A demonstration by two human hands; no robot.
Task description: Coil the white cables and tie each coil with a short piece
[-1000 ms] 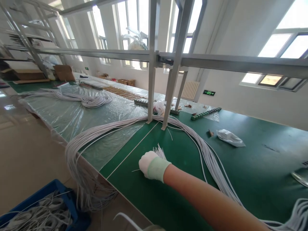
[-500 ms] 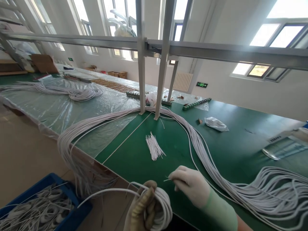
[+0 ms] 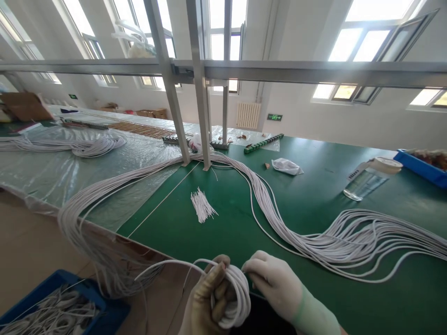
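— Where is the white cable coil [image 3: 238, 286]?
— At the near edge of the green table [image 3: 314, 200]; the left hand [image 3: 206, 304] grips it, fingers closed; the right hand [image 3: 275, 284] pinches its rim.

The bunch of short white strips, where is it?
Head view: the bunch lies on the green table, in front of the metal posts, left of the long cable bundle.

Green table [image 3: 314, 195] under white cables [image 3: 279, 218]
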